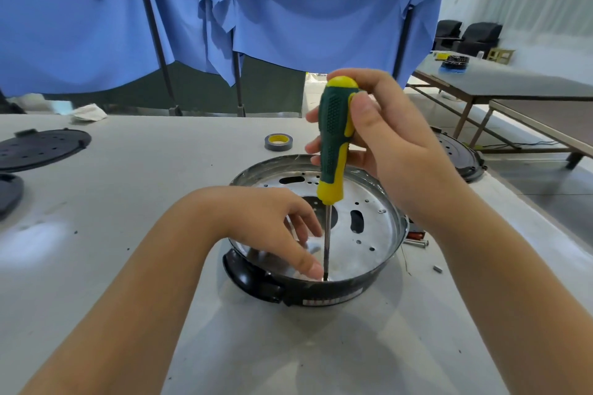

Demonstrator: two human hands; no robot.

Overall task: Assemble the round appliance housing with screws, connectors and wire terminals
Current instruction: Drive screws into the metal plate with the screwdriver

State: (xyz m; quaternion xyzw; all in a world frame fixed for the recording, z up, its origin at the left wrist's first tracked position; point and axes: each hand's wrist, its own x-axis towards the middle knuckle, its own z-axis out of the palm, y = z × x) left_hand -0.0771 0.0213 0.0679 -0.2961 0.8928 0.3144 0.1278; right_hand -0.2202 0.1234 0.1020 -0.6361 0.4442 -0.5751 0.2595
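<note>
We are gripping the screwdriver (333, 141) upright with our right hand (382, 135), fingers wrapped round its handle. Our left hand (272, 228) is steadying its tip inside the housing (378, 279), fingertips touching the shaft.

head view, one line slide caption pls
Right hand drives a screwdriver into the round housing while left hand steadies the shaft.
</note>
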